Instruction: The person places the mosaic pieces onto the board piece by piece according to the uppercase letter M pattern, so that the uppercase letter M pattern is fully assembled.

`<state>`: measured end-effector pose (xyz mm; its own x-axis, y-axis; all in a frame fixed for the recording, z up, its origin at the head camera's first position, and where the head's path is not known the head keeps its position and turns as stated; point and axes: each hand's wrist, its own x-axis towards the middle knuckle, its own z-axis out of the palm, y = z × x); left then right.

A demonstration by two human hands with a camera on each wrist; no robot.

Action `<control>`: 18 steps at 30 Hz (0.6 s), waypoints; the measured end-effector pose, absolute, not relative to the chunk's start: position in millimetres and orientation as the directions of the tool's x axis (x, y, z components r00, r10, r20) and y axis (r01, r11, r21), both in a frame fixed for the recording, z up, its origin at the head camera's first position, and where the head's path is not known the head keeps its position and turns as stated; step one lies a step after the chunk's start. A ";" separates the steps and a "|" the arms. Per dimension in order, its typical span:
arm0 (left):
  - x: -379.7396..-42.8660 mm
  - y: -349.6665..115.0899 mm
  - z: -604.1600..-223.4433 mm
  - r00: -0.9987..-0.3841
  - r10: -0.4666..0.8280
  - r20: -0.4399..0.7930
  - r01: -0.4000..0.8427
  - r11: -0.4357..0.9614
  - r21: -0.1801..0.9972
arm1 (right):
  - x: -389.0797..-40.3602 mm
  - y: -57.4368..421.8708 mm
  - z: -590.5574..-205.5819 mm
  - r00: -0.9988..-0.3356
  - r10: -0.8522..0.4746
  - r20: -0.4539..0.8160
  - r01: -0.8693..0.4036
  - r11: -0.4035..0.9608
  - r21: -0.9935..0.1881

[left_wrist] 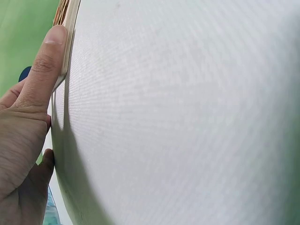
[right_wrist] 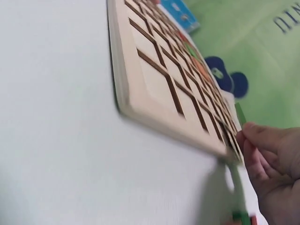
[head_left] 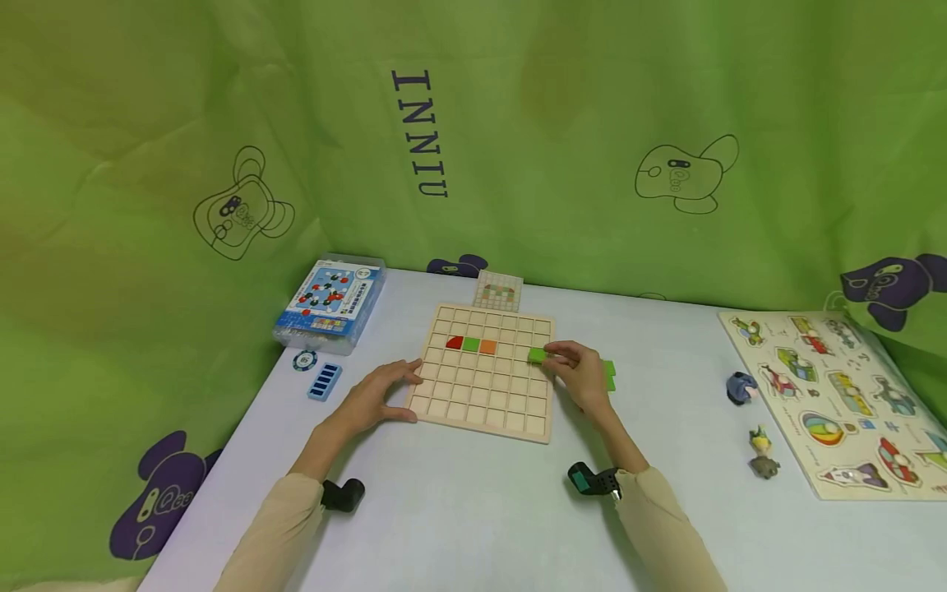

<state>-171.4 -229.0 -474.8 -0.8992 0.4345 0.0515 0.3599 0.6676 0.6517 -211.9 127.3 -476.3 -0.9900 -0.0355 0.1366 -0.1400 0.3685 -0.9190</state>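
A wooden grid board [head_left: 473,395] lies on the table. One row near its far side holds a red piece with a slanted side [head_left: 455,342], a green square tile [head_left: 471,344] and an orange square tile [head_left: 488,347]. My left hand [head_left: 370,399] rests at the board's left edge, thumb by the near corner and fingers spread; the left wrist view shows the thumb straight along the edge. Over the right edge, my right hand [head_left: 580,376] pinches a green piece [head_left: 536,355] between thumb and fingertips. More green pieces [head_left: 610,375] lie just beyond that hand, partly hidden.
A patterned card [head_left: 499,291] lies behind the board. Back left are a boxed set [head_left: 329,304], a round chip [head_left: 305,360] and a blue slotted block [head_left: 324,382]. To the right are small figures [head_left: 762,452] and a picture puzzle board [head_left: 799,411]. Green cloth hangs behind.
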 end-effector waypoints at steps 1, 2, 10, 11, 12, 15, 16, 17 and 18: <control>-171.4 -229.4 -474.8 -0.899 0.435 0.053 0.360 0.666 0.653 | -214.6 121.7 -476.0 -0.987 -0.044 0.154 -0.159 0.378 -0.912; -171.3 -229.8 -474.8 -0.899 0.435 0.054 0.361 0.664 0.655 | -217.2 116.6 -475.9 -0.983 -0.058 0.175 -0.184 0.395 -0.900; -171.6 -228.9 -476.1 -0.900 0.433 0.053 0.362 0.674 0.644 | -228.9 89.8 -472.4 -0.964 -0.151 0.219 -0.265 0.464 -0.845; -171.6 -228.8 -475.9 -0.900 0.432 0.053 0.361 0.674 0.645 | -229.8 88.0 -472.4 -0.963 -0.158 0.216 -0.266 0.468 -0.842; -171.6 -228.6 -475.6 -0.901 0.432 0.052 0.360 0.673 0.647 | -230.7 86.3 -472.2 -0.963 -0.164 0.213 -0.266 0.469 -0.842; -171.5 -228.8 -475.1 -0.902 0.429 0.048 0.354 0.671 0.651 | -232.5 81.8 -471.9 -0.962 -0.180 0.205 -0.267 0.469 -0.842; -171.5 -229.1 -475.1 -0.902 0.430 0.048 0.355 0.672 0.650 | -232.9 80.6 -471.6 -0.962 -0.184 0.202 -0.266 0.462 -0.846; -171.5 -229.3 -475.1 -0.902 0.429 0.047 0.353 0.670 0.653 | -233.1 79.5 -471.2 -0.961 -0.187 0.202 -0.267 0.456 -0.849; -171.3 -229.5 -475.2 -0.902 0.429 0.049 0.353 0.669 0.654 | -233.1 78.8 -470.6 -0.961 -0.191 0.201 -0.267 0.451 -0.852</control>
<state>-171.3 -229.5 -475.2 -0.9020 0.4289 0.0487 0.3534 0.6689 0.6540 -233.1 78.8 -470.6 -0.9609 -0.1906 0.2008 -0.2673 0.4508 -0.8517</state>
